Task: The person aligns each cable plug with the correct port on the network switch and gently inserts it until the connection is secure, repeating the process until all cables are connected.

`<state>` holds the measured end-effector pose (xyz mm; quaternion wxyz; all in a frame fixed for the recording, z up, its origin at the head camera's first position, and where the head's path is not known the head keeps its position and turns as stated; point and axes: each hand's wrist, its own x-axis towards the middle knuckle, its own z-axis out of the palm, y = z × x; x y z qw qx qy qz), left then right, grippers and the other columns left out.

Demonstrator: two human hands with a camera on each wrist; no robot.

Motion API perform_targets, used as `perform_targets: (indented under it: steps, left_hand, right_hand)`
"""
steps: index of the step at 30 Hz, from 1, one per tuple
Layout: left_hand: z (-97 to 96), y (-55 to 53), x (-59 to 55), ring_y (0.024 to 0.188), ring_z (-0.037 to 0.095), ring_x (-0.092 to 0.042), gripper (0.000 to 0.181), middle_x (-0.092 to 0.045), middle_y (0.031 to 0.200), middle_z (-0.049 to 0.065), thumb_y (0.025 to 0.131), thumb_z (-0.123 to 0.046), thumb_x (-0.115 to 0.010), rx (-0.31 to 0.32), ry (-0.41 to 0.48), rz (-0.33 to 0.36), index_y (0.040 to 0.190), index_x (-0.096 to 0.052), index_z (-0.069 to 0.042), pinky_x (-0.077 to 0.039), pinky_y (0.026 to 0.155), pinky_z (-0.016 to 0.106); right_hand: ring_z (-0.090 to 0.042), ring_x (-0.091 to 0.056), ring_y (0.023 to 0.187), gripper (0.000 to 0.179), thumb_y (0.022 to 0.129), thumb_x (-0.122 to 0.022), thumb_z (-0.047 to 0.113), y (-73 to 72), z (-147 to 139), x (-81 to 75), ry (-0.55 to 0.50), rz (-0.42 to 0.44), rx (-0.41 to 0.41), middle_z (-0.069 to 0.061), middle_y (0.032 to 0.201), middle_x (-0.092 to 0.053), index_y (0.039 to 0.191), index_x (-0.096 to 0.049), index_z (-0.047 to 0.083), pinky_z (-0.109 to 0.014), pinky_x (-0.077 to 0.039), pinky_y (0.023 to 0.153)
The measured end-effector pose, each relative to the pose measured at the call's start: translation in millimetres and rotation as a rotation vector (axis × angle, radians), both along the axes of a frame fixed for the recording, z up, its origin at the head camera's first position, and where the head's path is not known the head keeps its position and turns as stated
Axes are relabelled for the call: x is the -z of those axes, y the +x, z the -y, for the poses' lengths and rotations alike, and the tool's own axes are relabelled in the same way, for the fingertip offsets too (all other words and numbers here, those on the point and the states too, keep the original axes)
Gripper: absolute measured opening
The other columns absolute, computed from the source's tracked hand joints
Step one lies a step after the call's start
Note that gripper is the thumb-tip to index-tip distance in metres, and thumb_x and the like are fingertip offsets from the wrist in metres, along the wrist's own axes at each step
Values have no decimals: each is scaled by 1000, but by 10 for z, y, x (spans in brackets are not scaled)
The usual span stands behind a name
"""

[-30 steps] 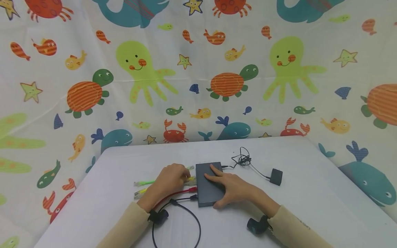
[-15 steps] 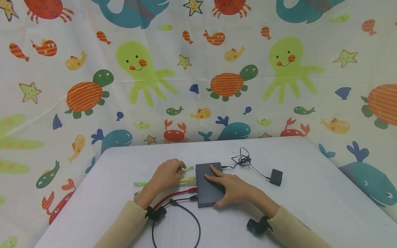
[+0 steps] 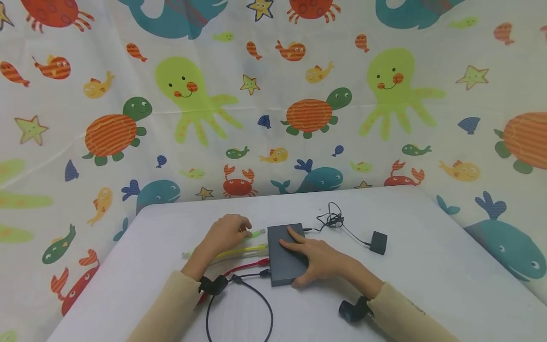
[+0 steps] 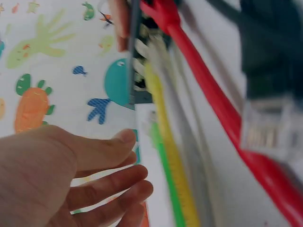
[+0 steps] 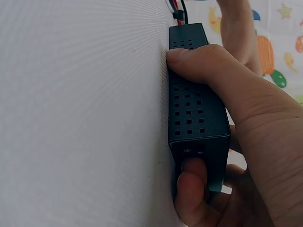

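Observation:
A dark grey network switch [image 3: 282, 268] lies flat on the table. My right hand [image 3: 322, 260] grips it, fingers spread over the top; in the right wrist view the thumb rests on its vented side [image 5: 188, 111] and fingers curl at its end. Yellow [image 3: 248, 249] and grey cables, a red cable [image 3: 249, 264] and a black cable [image 3: 255, 274] run to its left side. My left hand [image 3: 224, 233] hovers beside the green cable [image 3: 257, 234], whose clear plug lies short of the switch. In the left wrist view, thumb and loosely bent fingers hold nothing, left of the green cable [image 4: 165, 175].
A thin black cord [image 3: 332, 221] lies tangled behind the switch and leads to a black power adapter [image 3: 378, 242] on the right. The black cable loops toward the front of the white table [image 3: 427, 266]. A sea-animal curtain [image 3: 273, 85] hangs behind.
My left hand has moved back and left, from the yellow plug to the green cable and then slightly away from its plug. My right hand stays on the switch.

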<state>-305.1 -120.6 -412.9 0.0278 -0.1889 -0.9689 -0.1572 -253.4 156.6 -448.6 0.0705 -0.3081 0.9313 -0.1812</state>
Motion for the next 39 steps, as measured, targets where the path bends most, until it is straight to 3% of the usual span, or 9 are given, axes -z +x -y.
perform_targets:
  steps: [7, 11, 28, 39]
  left_hand:
    - [-28, -169, 124, 79, 14, -57, 15, -67, 85, -3, 82, -25, -77, 22, -18, 46, 94, -74, -16, -51, 76, 36]
    - [-25, -204, 190, 78, 14, -56, 12, -65, 84, -5, 82, -22, -77, 29, -9, 71, 92, -72, -17, -51, 77, 35]
    - [-15, 15, 150, 77, 9, -55, 8, -66, 80, -12, 82, -18, -75, 118, -41, 41, 88, -74, -23, -50, 75, 33]
    - [-63, 21, 151, 78, 9, -56, 8, -67, 82, -10, 82, -18, -75, 138, -54, 6, 89, -73, -23, -50, 74, 32]
  right_hand:
    - [-35, -34, 142, 100, 65, -74, 67, 8, -2, -13, 5, 13, 4, 2, 164, -6, 150, -26, 42, -56, -39, 106]
    - [-35, -34, 142, 100, 65, -75, 66, 19, 0, -24, 1, 12, 5, 1, 164, -7, 150, -27, 41, -56, -38, 107]
    - [-34, -35, 141, 101, 65, -74, 67, 37, 15, 9, 5, 20, 3, 3, 164, -6, 150, -26, 43, -56, -39, 106]
    - [-35, -36, 141, 100, 65, -75, 65, 15, 8, -7, 6, 18, 13, 3, 164, -6, 149, -26, 44, -57, -39, 104]
